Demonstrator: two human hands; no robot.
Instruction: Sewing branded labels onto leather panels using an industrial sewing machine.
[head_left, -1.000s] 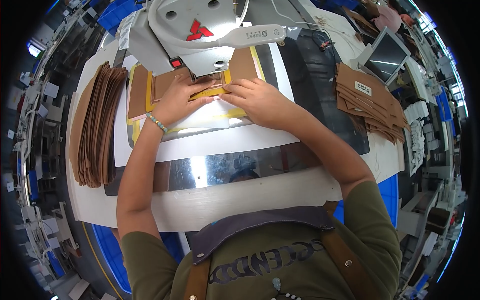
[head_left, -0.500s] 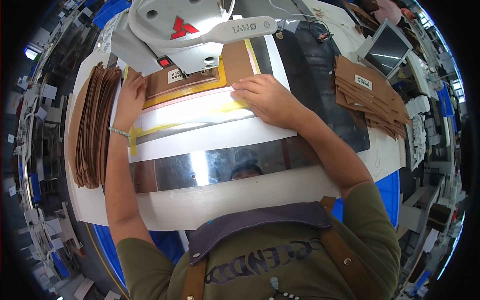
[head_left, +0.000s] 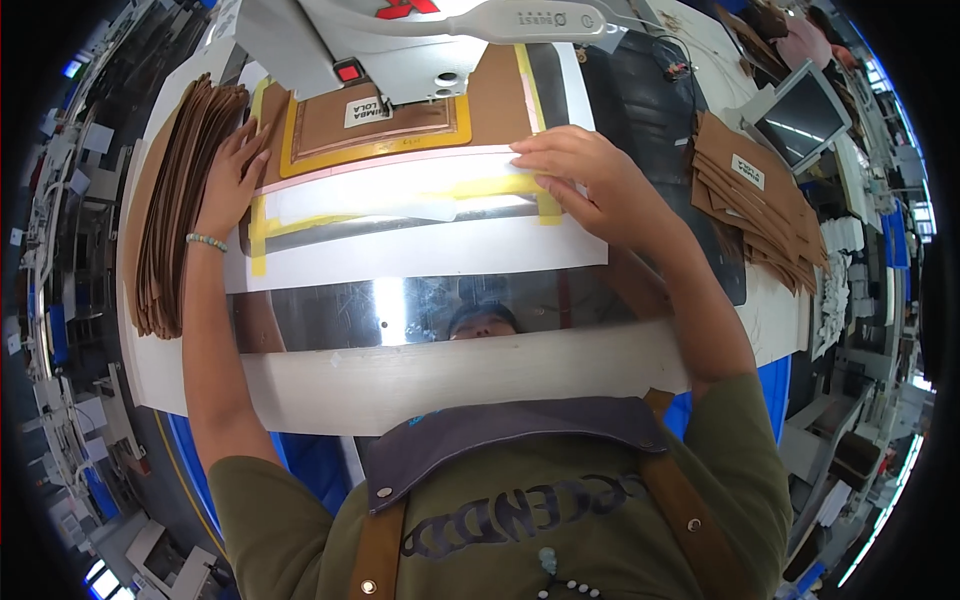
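Note:
Under a grey sewing machine head (head_left: 330,40) lies a brown panel (head_left: 500,110) with a yellow rectangular frame (head_left: 374,148) and a white label (head_left: 356,114). It sits on a jig edged with yellow tape (head_left: 400,210), over white sheet (head_left: 430,245). My left hand (head_left: 228,185) rests at the panel's left edge, beside an upright stack of brown pieces (head_left: 165,220), its fingers slightly bent and apart. My right hand (head_left: 590,185) touches the jig's lower right corner with fingers outstretched and thumb apart. Neither hand visibly holds anything.
At the right are a fanned pile of brown pieces (head_left: 740,200), a small screen (head_left: 795,115), loose wires (head_left: 675,70) and white bundles (head_left: 840,260). A polished metal plate (head_left: 350,310) runs along the table's front (head_left: 440,390); blue bins (head_left: 305,460) sit underneath. A person in pink is at the top right.
My left hand has moved left from the frame's middle to the panel's edge, uncovering the frame and label. My right hand has shifted right, its thumb now farther from the frame.

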